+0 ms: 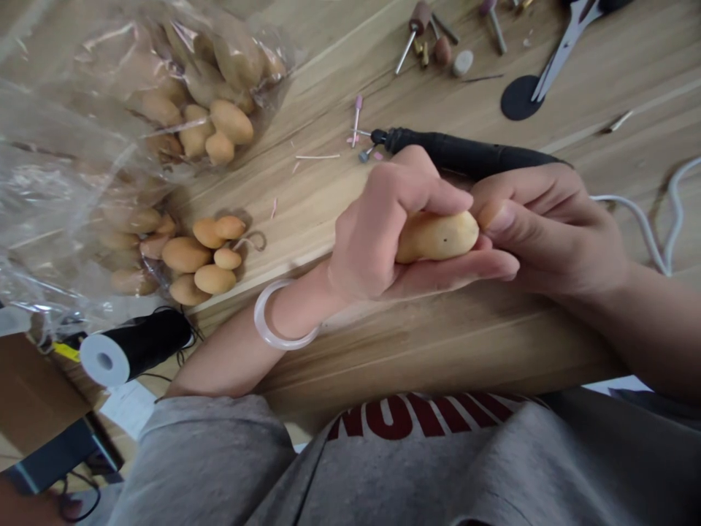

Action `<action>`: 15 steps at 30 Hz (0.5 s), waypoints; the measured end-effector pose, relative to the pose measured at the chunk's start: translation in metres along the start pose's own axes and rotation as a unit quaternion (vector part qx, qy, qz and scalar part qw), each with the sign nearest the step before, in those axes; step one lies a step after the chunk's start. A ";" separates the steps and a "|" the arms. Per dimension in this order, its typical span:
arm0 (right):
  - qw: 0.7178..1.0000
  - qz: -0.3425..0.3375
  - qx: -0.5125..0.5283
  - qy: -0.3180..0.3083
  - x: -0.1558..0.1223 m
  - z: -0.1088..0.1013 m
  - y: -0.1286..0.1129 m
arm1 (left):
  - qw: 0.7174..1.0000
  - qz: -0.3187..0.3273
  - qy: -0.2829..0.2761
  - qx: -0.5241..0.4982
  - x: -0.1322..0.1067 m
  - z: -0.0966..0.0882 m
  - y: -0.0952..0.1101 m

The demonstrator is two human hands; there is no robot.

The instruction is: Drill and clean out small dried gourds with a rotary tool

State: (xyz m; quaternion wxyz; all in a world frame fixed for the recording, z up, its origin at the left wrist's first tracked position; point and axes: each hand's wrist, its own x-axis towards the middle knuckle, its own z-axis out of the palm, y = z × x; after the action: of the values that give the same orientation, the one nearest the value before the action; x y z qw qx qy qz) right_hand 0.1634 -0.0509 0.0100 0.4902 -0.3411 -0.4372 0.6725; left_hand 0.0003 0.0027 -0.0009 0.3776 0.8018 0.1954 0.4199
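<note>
My left hand (pixel 377 226), with a pale bangle (pixel 263 314) round its wrist, is wrapped around a small yellowish gourd (pixel 441 235). The gourd lies on its side, its rounded end toward the right, with a tiny dark spot on its surface. Close against that end, my right hand (pixel 553 226) is closed, thumb pressed to the bent fingers. Whatever it pinches is hidden. Just beyond both hands lies a black rotary tool (pixel 454 150), a thin bit at its left tip and partly covered by my fingers.
Several small gourds (pixel 189 254) lie at left beside clear plastic bags (pixel 49 183) of more gourds. Grinding bits (pixel 419 22), scissors (pixel 567 47) and a black disc (pixel 520 98) lie at the back. A white cable (pixel 643 226) curves at right; a black thread spool (pixel 147 342) is lower left.
</note>
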 end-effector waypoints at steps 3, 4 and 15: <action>0.998 -0.023 -0.049 0.025 -0.003 0.001 0.000 | 0.998 0.034 0.054 0.024 -0.002 0.001 0.001; 0.997 -0.027 -0.063 0.030 -0.003 0.001 0.000 | 0.997 0.036 0.055 0.031 -0.002 0.003 -0.001; 0.999 -0.038 -0.009 -0.018 0.000 0.001 0.003 | 0.994 0.072 0.073 0.025 0.002 0.015 -0.014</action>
State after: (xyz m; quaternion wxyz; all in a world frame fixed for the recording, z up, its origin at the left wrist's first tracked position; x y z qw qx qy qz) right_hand 0.1614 -0.0520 0.0079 0.5043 -0.3163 -0.4649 0.6554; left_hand 0.0133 0.0065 -0.0165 0.3107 0.7901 0.1752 0.4985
